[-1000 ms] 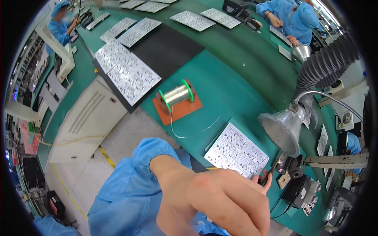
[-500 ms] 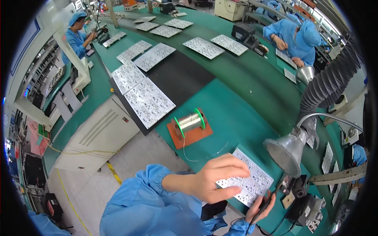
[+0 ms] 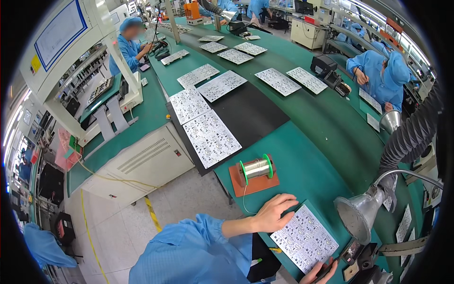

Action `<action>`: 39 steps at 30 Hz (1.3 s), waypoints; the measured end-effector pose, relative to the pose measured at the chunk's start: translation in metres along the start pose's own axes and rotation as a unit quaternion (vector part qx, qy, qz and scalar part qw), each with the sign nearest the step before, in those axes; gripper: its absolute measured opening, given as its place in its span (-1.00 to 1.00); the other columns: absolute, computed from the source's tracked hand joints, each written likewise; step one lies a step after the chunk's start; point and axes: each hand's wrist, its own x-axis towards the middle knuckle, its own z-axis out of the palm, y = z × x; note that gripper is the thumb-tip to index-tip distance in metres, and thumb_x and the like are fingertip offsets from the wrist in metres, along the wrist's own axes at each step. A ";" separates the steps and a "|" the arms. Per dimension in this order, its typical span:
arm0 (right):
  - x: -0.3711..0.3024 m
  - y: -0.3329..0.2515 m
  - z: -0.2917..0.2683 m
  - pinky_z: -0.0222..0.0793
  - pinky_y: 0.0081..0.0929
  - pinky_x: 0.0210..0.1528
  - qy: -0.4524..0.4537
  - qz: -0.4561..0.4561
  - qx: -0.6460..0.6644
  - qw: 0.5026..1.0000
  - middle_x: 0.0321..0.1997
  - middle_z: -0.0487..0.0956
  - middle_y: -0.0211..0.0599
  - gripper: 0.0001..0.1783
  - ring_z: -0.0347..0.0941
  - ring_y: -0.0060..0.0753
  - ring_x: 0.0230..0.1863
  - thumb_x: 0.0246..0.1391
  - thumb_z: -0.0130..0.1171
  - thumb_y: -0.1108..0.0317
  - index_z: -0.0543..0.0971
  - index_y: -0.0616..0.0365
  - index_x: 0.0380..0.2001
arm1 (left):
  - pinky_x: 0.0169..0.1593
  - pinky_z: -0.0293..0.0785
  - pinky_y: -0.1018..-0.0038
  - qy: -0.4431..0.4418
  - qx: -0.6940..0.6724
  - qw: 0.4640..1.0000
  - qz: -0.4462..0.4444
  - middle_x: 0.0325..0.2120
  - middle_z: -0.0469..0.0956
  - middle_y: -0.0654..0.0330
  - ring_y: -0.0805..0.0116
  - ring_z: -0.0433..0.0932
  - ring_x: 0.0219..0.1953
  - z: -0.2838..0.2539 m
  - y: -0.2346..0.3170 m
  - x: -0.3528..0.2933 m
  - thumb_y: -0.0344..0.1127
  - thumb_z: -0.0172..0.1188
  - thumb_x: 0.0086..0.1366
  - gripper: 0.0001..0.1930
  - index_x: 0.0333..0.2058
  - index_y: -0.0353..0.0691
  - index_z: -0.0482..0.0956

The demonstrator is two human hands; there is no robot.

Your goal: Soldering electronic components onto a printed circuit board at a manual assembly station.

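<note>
Probably partway through one board (image 3: pixel 305 237), flat on the desk (image 3: pixel 312 165).
Holding a dark tool (image 3: pixel 326 270) in the closed right hand (image 3: pixel 313 276); resting the left hand (image 3: pixel 270 216), fingers spread, at the board's edge. Cannot tell done bits from bits left. Farther off: one wire roll (image 3: pixel 257 168), four boards (image 3: pixel 213 137) on or by the black mat (image 3: pixel 257 113), then more boards (image 3: pixel 277 81).

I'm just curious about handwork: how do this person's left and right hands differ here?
The left hand is at the board's upper-left edge; the right hand is at its lower-right edge.
The left hand shows no tool; the right hand holds a dark tool.
Both hands are bare.
</note>
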 end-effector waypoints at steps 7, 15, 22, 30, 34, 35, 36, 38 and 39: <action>-0.002 0.004 0.000 0.43 -0.31 -0.18 0.004 -0.012 0.001 1.000 -0.15 0.56 0.03 -0.48 0.50 -0.18 -0.21 0.07 0.28 0.34 0.42 0.26 0.09 | -0.33 0.47 0.52 0.045 -0.046 0.997 -0.048 -0.07 0.46 0.07 0.34 0.55 -0.30 0.000 0.002 -0.002 -0.57 0.10 0.18 -0.71 -0.08 -0.33 0.51; -0.002 -0.003 0.001 0.45 -0.25 -0.13 0.000 0.022 0.044 0.999 -0.04 0.53 0.05 -0.46 0.49 -0.13 -0.10 0.07 0.29 0.34 0.41 0.24 0.11 | -0.46 0.37 0.56 0.060 -0.132 0.984 -0.108 -0.47 0.56 0.19 0.44 0.50 -0.50 -0.001 0.002 -0.005 -0.64 0.07 0.15 -0.75 -0.19 -0.34 0.59; -0.002 -0.002 0.000 0.44 -0.28 -0.09 -0.013 0.030 0.037 0.999 -0.02 0.52 0.04 -0.46 0.48 -0.12 -0.06 0.08 0.27 0.37 0.38 0.24 0.13 | -0.44 0.40 0.53 0.044 -0.139 0.989 -0.031 -0.56 0.53 0.13 0.39 0.52 -0.52 -0.004 -0.002 -0.005 -0.65 0.01 0.10 -0.74 -0.24 -0.37 0.59; -0.003 -0.004 -0.002 0.42 -0.30 -0.08 -0.018 0.011 0.028 0.999 -0.02 0.51 0.04 -0.46 0.47 -0.15 -0.08 0.11 0.24 0.37 0.36 0.25 0.15 | -0.45 0.41 0.50 0.043 -0.150 0.987 -0.030 -0.52 0.53 0.17 0.38 0.52 -0.49 -0.004 -0.002 -0.006 -0.70 -0.05 0.10 -0.69 -0.23 -0.33 0.58; -0.003 -0.005 -0.001 0.41 -0.31 -0.08 -0.022 0.045 0.026 0.998 -0.01 0.51 0.04 -0.45 0.46 -0.15 -0.07 0.11 0.24 0.35 0.36 0.24 0.15 | -0.45 0.38 0.52 0.021 -0.154 0.988 -0.024 -0.48 0.55 0.17 0.41 0.51 -0.46 -0.004 -0.006 -0.007 -0.72 -0.08 0.08 -0.65 -0.21 -0.32 0.59; -0.003 -0.006 0.000 0.41 -0.32 -0.08 -0.019 0.052 0.036 0.998 -0.02 0.51 0.04 -0.45 0.46 -0.16 -0.07 0.11 0.24 0.34 0.36 0.24 0.15 | -0.45 0.38 0.51 0.011 -0.151 0.988 -0.029 -0.48 0.55 0.16 0.41 0.51 -0.46 -0.004 -0.007 -0.007 -0.72 -0.07 0.09 -0.67 -0.23 -0.34 0.59; -0.003 -0.006 0.000 0.40 -0.33 -0.08 -0.015 0.058 0.046 0.997 -0.02 0.51 0.04 -0.44 0.46 -0.17 -0.07 0.11 0.25 0.33 0.36 0.24 0.15 | -0.45 0.38 0.51 0.013 -0.152 0.988 -0.029 -0.48 0.55 0.16 0.41 0.51 -0.46 -0.004 -0.007 -0.007 -0.72 -0.07 0.09 -0.67 -0.23 -0.34 0.59; -0.003 -0.008 0.000 0.40 -0.33 -0.08 -0.016 0.059 0.048 0.997 -0.03 0.51 0.03 -0.44 0.46 -0.17 -0.08 0.11 0.25 0.33 0.36 0.24 0.15 | -0.44 0.39 0.51 0.024 -0.176 0.984 -0.030 -0.49 0.54 0.15 0.40 0.52 -0.46 -0.005 -0.007 -0.008 -0.68 -0.02 0.11 -0.75 -0.27 -0.36 0.59; -0.003 -0.008 0.000 0.40 -0.34 -0.08 -0.016 0.061 0.052 0.997 -0.03 0.51 0.03 -0.44 0.46 -0.17 -0.08 0.11 0.25 0.32 0.36 0.24 0.15 | -0.44 0.39 0.51 0.024 -0.173 0.984 -0.027 -0.49 0.54 0.15 0.40 0.52 -0.46 -0.005 -0.006 -0.008 -0.68 -0.02 0.11 -0.75 -0.27 -0.36 0.59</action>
